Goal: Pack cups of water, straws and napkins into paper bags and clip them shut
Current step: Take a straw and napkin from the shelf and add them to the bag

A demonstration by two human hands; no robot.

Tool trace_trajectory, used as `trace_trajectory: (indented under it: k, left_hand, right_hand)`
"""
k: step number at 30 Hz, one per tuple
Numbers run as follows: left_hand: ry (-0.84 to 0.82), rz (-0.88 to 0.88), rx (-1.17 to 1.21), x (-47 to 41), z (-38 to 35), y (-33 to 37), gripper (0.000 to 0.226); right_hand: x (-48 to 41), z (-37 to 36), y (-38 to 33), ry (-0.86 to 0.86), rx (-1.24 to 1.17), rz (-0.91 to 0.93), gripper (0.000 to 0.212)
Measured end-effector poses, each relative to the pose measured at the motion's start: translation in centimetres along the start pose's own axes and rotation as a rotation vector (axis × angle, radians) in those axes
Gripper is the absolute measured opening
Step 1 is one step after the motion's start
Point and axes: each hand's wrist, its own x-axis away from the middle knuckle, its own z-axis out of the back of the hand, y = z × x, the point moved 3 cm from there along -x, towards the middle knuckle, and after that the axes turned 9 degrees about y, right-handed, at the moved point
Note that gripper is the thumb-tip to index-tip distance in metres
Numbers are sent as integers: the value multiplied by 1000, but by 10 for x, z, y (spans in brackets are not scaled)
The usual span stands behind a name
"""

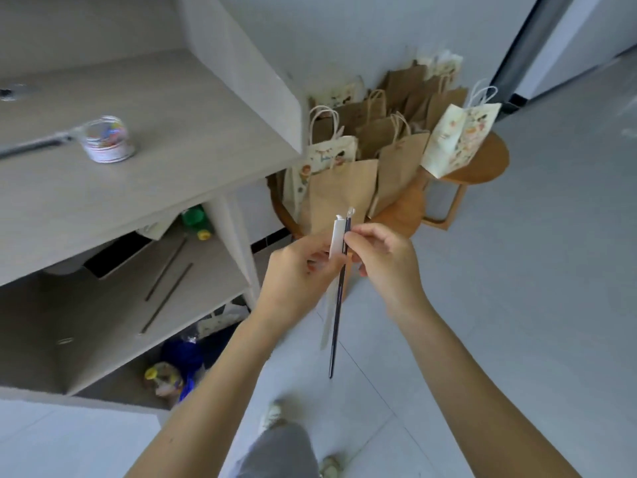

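Note:
My left hand [303, 267] and my right hand [382, 257] meet in front of me, over the floor. The left one grips a folded white napkin [336, 238]. The right one pinches a long dark straw [339, 298] near its top; the straw hangs almost straight down beside the napkin. Just beyond my hands stands a brown paper bag [341, 191], one of several brown and printed paper bags [458, 139] crowded on a round wooden stool [489, 163]. A clear tub of coloured clips [107, 139] sits on the shelf top at the left.
A grey shelf unit [165, 174] fills the left side; two thin sticks [169, 284] lie on its lower board, and bottles and a blue bag lie under it. White tiled floor [517, 270] spreads to the right. My shoes show at the bottom.

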Motion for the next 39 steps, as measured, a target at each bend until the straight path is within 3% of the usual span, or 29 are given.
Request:
trace_trajectory:
  k: [5, 10, 14, 18, 23, 27, 31, 39]
  left_hand:
    - [8, -58, -15, -32, -77, 14, 20]
    - [-1, -35, -22, -90, -160, 21, 3]
    - [-84, -19, -55, -153, -220, 34, 10]
    - [-242, -6, -55, -215, -282, 59, 20]
    - [-237, -185, -131, -286, -357, 95, 12]
    - [-249, -273, -181, -350, -432, 107, 23]
    - [-159, -208, -241, -416, -494, 114, 36]
    - [-83, -138, -262, -540, -578, 130, 27]
  right_hand:
    - [-50, 54, 27, 117, 6, -82, 7]
    - [-129, 106, 48, 132, 65, -93, 4]
    - [-205, 161, 45, 147, 274, 75, 10]
    - [-278, 211, 34, 127, 442, 285, 28]
    - [-362, 267, 43, 165, 374, 185, 7]
    - [-450, 316, 52, 166, 386, 236, 12]
    - [-540, 374, 52, 141, 340, 263, 9]
    - [-706, 428, 48, 137, 310, 329, 6]
